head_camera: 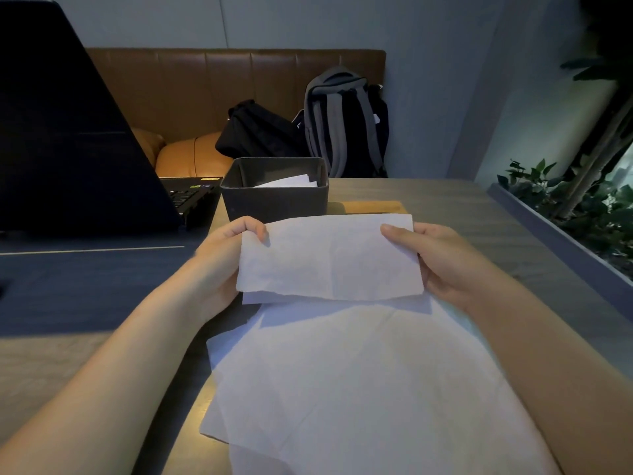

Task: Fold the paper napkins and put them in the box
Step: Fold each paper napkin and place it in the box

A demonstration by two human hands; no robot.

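I hold a white paper napkin (329,258), folded in half, up above the table. My left hand (219,258) pinches its upper left corner and my right hand (442,258) pinches its upper right edge with the thumb on top. A pile of unfolded white napkins (359,389) lies flat on the table below it, close to me. Just behind the held napkin stands a dark square box (274,200), open at the top, with folded napkins (287,181) showing inside.
An open black laptop (68,138) stands at the left on a dark mat (85,286). Behind the wooden table (479,214) is a brown bench (236,87) with a black bag (257,132) and a grey backpack (346,125). A planter with leaves (582,214) runs along the right.
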